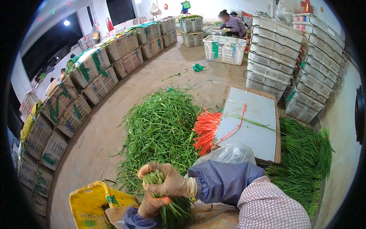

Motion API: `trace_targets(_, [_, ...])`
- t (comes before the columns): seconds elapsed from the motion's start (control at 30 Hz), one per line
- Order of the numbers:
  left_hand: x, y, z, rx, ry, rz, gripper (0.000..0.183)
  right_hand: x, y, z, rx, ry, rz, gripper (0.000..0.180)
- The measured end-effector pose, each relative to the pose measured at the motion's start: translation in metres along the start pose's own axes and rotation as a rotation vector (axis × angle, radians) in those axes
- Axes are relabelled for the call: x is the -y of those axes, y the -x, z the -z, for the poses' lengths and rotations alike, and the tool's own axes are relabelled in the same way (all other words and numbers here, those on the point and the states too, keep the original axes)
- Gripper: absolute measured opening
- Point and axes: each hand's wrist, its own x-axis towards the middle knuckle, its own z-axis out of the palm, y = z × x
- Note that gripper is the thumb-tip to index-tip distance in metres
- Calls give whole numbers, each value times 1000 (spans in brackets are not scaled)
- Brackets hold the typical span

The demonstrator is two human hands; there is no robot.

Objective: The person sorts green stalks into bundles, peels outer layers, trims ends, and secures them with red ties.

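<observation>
In front of my body, both gloved hands are around a bundle of garlic chives [154, 177], its pale cut ends facing up and its leaves hanging down. My right hand [171, 181] wraps the upper part near the stalk ends. Lower down, my left hand [150, 204] holds the same bundle from the left side. Just beyond the hands lies a large loose heap of green leaves [160, 126]. To its right stands a low grey-topped table [251, 108]. Red ties [207, 131] hang in a thick bunch over its left edge, with one lying across the top.
A yellow plastic crate [88, 206] sits at my lower left. More long chives [297, 160] lie right of the table, by the wall. White crates form tall stacks [274, 51] at the right and a long row [94, 83] at the left. A person [233, 24] crouches at the back.
</observation>
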Motion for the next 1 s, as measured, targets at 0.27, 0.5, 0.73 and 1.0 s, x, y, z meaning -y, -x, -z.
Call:
trace_targets(0.27, [38, -3, 4, -23, -164, 197, 65, -4, 6, 32, 109, 657, -14, 25])
trace_targets(0.5, [50, -14, -25, -3, 2, 223, 48, -7, -14, 73, -46, 203, 0, 12])
trace_targets(0.73, [0, -22, -41, -490, -46, -194, 46, 6, 5, 111, 47, 505, 342, 73])
trace_targets(1.0, [-2, -52, -66, -501, 273, -252, 29, -34, 62, 51, -47, 741, 198, 137])
